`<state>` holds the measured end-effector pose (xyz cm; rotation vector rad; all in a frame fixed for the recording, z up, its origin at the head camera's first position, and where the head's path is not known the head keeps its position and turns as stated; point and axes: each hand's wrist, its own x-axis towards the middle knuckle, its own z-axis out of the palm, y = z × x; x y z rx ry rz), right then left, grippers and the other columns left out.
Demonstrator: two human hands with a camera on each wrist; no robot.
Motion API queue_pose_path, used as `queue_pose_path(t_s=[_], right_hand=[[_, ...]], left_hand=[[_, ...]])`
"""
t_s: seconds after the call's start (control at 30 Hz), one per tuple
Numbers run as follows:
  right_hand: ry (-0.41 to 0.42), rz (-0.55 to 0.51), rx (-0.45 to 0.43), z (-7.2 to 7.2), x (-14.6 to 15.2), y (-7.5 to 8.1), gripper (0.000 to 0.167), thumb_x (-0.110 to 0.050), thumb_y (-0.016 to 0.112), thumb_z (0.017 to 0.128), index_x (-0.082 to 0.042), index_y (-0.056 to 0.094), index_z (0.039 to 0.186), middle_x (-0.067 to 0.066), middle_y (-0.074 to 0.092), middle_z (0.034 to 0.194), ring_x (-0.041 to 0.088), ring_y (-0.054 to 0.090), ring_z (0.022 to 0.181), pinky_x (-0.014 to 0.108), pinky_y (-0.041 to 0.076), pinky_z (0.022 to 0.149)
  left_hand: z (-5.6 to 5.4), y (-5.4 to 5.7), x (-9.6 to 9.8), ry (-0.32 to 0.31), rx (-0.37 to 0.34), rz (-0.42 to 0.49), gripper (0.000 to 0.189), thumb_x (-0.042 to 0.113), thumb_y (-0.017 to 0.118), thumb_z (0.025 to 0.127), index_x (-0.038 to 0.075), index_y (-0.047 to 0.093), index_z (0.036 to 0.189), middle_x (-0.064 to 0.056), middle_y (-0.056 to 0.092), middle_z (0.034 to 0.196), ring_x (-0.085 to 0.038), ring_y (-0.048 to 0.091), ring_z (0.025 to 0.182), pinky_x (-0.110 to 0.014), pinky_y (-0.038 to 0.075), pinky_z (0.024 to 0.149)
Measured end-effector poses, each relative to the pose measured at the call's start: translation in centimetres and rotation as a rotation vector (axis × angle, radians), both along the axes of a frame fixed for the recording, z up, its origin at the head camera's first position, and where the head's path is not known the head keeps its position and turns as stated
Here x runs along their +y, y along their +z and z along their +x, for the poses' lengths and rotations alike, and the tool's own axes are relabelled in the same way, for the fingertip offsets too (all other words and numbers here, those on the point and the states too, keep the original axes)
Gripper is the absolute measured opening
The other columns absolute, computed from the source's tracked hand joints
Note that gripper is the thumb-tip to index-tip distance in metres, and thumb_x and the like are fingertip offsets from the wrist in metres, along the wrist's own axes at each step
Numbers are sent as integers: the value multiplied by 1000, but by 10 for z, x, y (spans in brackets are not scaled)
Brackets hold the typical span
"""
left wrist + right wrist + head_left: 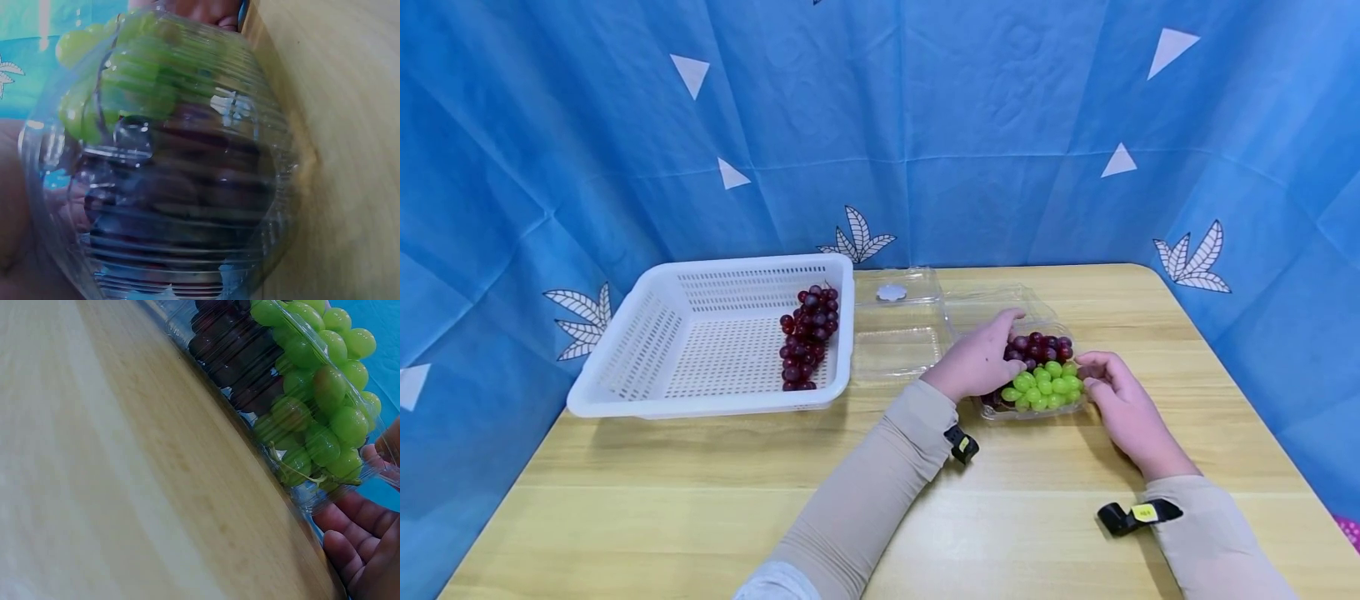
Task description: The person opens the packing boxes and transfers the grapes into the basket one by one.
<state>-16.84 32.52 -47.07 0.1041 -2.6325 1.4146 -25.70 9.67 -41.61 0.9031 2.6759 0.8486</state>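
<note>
A clear plastic clamshell box (187,244) stands right of centre on the table, filled with dark red grapes (1041,346) and a bunch of green grapes (1043,387) on its near side. My left hand (977,358) holds the box's left end, thumb at the dark grapes and forefinger stretched along the far side. At the opposite end my right hand (1123,408) grips the corner beside the green grapes. From the right wrist, its fingers (359,519) curve under the corner, close to a grape stem (300,472). The box's lid (992,304) leans open behind.
A white perforated basket (707,408) at the left holds another bunch of dark red grapes (808,337) along its right wall. Between basket and box lies a second, opened clear clamshell (895,350) with a white label. Blue patterned cloth (910,125) hangs around the wooden table (1000,517).
</note>
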Motion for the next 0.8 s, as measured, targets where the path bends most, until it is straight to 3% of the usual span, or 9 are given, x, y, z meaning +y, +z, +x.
queue_pose_path(t_s=[0.1,0.17,0.27,0.4,0.5,0.6,0.7,0.8], right_hand=[[5,-3,4,0,0,0,32,-7,40,105,-2,48,136,20,57,127,11,49,114,9,37,90],[8,-3,5,1,0,0,32,-6,40,105,-2,49,135,19,56,127,10,49,114,10,37,90],[5,-3,11,1,0,0,32,-6,40,105,-2,49,135,19,56,127,10,49,114,10,37,90],[5,-4,22,2,1,0,32,-6,39,105,-2,49,135,18,57,126,11,49,114,9,37,90],[14,-7,21,2,0,0,32,-6,40,105,-2,49,136,18,57,126,11,49,114,9,38,90],[22,-7,17,2,0,-1,32,-6,40,106,-2,49,136,18,57,127,10,49,115,10,38,91],[25,-6,14,1,0,0,32,-6,40,106,-2,49,136,18,57,127,9,49,116,10,37,92],[23,-4,10,2,0,0,33,-6,39,105,-2,49,136,18,57,127,10,49,115,10,38,91]], left_hand=[[-1,1,-1,-11,44,-44,49,31,72,94,20,55,138,5,54,129,-12,53,116,-28,48,97],[0,2,-2,-14,66,-69,30,34,71,93,21,61,119,5,53,117,-12,52,108,-27,48,90],[0,3,-3,-12,66,-44,18,30,71,91,22,57,97,5,50,103,-12,50,94,-25,47,76],[1,5,-5,-34,67,7,22,21,70,90,18,49,82,2,49,90,-13,49,83,-24,42,68],[0,6,-7,-38,55,14,26,19,71,91,16,46,82,0,48,83,-14,49,77,-24,41,65],[1,6,-8,-6,-9,30,27,19,73,91,17,46,95,0,51,84,-15,52,72,-25,44,62],[0,6,-8,62,-64,107,36,15,73,89,21,46,112,-1,59,91,-16,58,74,-28,49,64],[-1,8,-8,158,-56,243,43,9,71,87,22,46,119,-3,62,99,-17,61,81,-31,52,70]])
